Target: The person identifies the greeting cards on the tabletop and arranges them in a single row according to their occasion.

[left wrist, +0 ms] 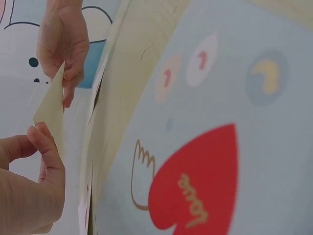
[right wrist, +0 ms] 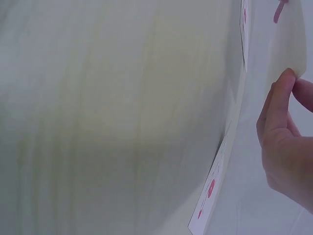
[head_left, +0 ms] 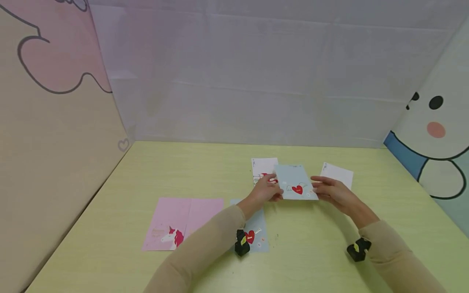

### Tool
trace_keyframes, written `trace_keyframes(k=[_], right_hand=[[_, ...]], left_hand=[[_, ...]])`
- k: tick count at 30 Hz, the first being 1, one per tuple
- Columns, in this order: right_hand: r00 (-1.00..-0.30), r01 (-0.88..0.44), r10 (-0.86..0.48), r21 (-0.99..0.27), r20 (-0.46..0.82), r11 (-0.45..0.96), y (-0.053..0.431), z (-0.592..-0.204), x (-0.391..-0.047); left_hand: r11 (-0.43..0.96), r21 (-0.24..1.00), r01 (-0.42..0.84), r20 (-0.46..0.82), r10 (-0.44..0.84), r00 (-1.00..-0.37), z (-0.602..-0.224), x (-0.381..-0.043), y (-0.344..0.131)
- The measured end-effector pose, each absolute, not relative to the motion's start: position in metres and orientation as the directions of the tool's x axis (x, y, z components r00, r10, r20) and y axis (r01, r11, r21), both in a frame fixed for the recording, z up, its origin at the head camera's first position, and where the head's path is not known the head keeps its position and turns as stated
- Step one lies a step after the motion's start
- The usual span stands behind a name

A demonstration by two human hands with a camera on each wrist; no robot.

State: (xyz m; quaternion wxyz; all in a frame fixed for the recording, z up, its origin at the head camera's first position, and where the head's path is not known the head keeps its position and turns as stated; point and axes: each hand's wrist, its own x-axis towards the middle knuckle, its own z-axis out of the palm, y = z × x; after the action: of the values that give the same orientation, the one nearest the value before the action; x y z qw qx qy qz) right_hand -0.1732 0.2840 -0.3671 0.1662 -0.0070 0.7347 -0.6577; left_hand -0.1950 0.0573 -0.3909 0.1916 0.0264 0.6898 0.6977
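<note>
A light blue card (head_left: 291, 177) with a red heart is held up above the table between both hands. My left hand (head_left: 265, 189) pinches its left edge; in the left wrist view the thumb and fingers of that left hand (left wrist: 36, 181) meet on the pale card (left wrist: 53, 105). My right hand (head_left: 338, 196) pinches the right edge, and the right wrist view shows the right hand (right wrist: 288, 137) with its fingertips on a card corner. Under the left forearm lies another light blue card (head_left: 259, 224) with a red heart, partly hidden.
Pink paper (head_left: 170, 211) with a unicorn print and a vertical line down it lies on the left of the pale wooden table (head_left: 121, 228). Behind the held card are a white card (head_left: 264, 165) with red print and a second white card (head_left: 338, 173). Printed panels surround the table.
</note>
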Motion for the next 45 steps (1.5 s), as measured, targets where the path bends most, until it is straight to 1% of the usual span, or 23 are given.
trace_keyframes(k=[9,14,20,26,33,40,45], right_hand=[[-0.932,0.182,-0.284,-0.968,-0.226,0.174,0.283,-0.368,-0.167],[-0.921,0.184,-0.312,-0.966,-0.233,0.18,0.283,-0.367,-0.162],[-0.915,0.189,-0.323,-0.964,-0.242,0.186,0.282,-0.367,-0.157],[-0.915,0.202,-0.314,-0.963,-0.251,0.181,0.28,-0.369,-0.155],[-0.926,0.193,-0.282,-0.957,-0.251,0.215,0.277,-0.369,-0.15],[-0.933,0.178,-0.265,-0.953,-0.242,0.244,0.274,-0.368,-0.144],[-0.932,0.184,-0.267,-0.954,-0.246,0.237,0.271,-0.368,-0.139]], left_hand=[[0.042,0.971,-0.235,-0.235,0.344,-0.909,-0.39,-0.186,0.049],[0.052,0.964,-0.26,-0.261,0.356,-0.898,-0.389,-0.18,0.047],[0.044,0.963,-0.267,-0.264,0.379,-0.887,-0.389,-0.175,0.045],[0.05,0.966,-0.252,-0.251,0.383,-0.889,-0.386,-0.169,0.042],[0.062,0.967,-0.247,-0.251,0.391,-0.885,-0.382,-0.162,0.038],[0.069,0.971,-0.229,-0.237,0.402,-0.884,-0.386,-0.156,0.035],[0.084,0.975,-0.204,-0.221,0.406,-0.887,-0.387,-0.151,0.032]])
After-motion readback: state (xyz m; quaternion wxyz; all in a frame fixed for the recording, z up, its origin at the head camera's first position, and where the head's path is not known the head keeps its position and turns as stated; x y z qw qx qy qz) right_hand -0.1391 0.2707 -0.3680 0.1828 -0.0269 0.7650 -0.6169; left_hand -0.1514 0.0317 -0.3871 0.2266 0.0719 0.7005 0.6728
